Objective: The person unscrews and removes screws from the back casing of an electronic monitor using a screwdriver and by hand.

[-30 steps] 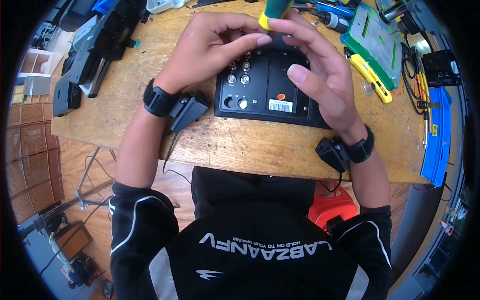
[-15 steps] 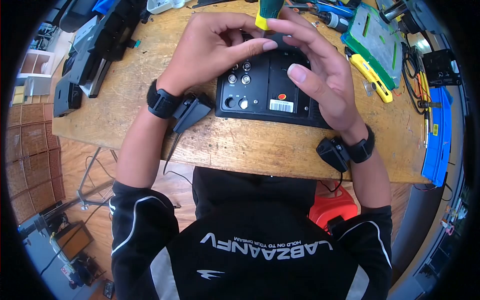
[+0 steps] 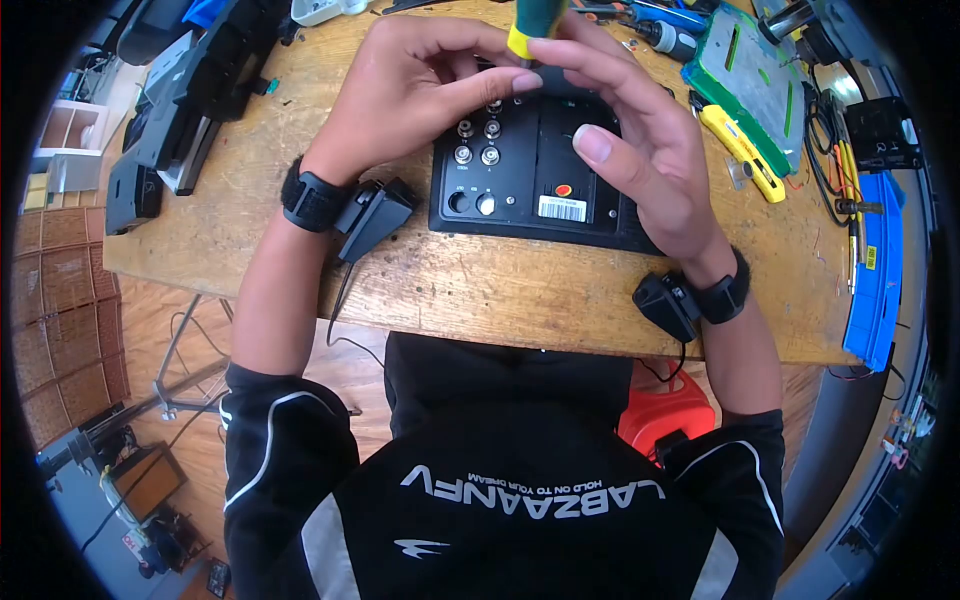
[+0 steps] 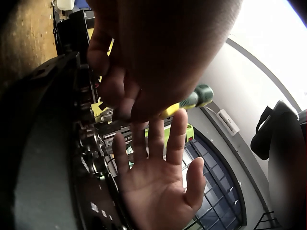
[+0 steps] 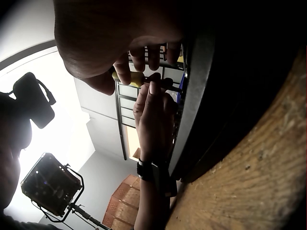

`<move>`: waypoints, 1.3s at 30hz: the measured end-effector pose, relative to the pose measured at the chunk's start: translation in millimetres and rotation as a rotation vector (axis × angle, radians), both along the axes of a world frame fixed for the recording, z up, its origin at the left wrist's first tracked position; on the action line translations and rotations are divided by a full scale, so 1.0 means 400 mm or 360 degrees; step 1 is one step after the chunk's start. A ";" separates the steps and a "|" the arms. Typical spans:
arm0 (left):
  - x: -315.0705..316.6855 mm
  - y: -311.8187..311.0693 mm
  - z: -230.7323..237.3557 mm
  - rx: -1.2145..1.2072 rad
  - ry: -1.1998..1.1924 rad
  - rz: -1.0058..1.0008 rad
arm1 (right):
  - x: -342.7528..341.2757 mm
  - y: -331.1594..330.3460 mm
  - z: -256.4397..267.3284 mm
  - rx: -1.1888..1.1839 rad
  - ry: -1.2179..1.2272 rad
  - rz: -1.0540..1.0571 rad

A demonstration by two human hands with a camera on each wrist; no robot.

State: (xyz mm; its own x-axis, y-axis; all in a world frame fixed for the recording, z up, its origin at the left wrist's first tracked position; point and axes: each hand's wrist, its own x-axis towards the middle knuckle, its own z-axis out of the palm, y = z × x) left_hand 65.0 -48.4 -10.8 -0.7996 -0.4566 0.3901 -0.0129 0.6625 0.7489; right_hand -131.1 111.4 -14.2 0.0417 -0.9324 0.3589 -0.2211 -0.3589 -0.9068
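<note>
A screwdriver (image 3: 536, 18) with a green and yellow handle stands over the far part of a flat black device (image 3: 515, 185), shaft downward. The device lies on the table, showing several round metal connectors (image 3: 491, 157) and a barcode label. My left hand (image 3: 400, 100) pinches the screwdriver low, around its shaft, with thumb and fingers. Beside the yellow collar, the right hand (image 3: 650, 150) touches the handle with extended fingertips, its thumb held apart. In the left wrist view the right palm (image 4: 156, 187) faces the camera, fingers straight. The screwdriver's tip is hidden behind the left hand.
A yellow utility knife (image 3: 742, 155) and a green-edged tray (image 3: 745, 85) lie to the right, with a blue bin (image 3: 872, 275) at the table's right edge. Black equipment (image 3: 205, 95) stands at the left. More hand tools (image 3: 660, 30) lie at the back.
The screwdriver's handle has shifted slightly left over the second. The left hand reached a little right, then drew back left. The right hand has hardly moved, and the device stays in place.
</note>
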 end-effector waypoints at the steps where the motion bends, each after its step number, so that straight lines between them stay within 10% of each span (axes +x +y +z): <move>1: 0.003 0.000 0.004 0.0011 -0.0141 0.0032 | -0.005 -0.003 -0.011 0.0002 -0.0001 -0.0004; 14: -0.004 0.012 -0.002 -0.0005 -0.0106 0.0090 | -0.004 -0.016 -0.007 -0.0172 0.0063 0.0113; 20: 0.016 -0.025 0.064 -0.0127 -0.0341 -0.0520 | 0.012 0.000 0.008 -0.0193 -0.0003 -0.0044; 22: -0.014 -0.001 0.020 -0.0672 0.0030 -0.0170 | 0.001 -0.004 -0.002 -0.0285 0.0107 -0.0026; 33: -0.021 0.015 0.010 -0.0850 -0.0081 0.0041 | -0.047 -0.013 -0.012 -0.0533 -0.0659 -0.0454; 39: -0.002 -0.028 0.012 -0.0394 0.0026 0.0311 | -0.069 -0.012 -0.039 -0.0303 -0.0715 -0.0594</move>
State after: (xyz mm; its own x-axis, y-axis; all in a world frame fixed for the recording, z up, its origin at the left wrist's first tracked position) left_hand 64.0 -59.6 -6.0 -0.6988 -0.4903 0.5208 -0.1470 0.8110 0.5662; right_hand -158.6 106.5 -29.9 -0.4690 -0.7728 0.4275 0.0258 -0.4958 -0.8680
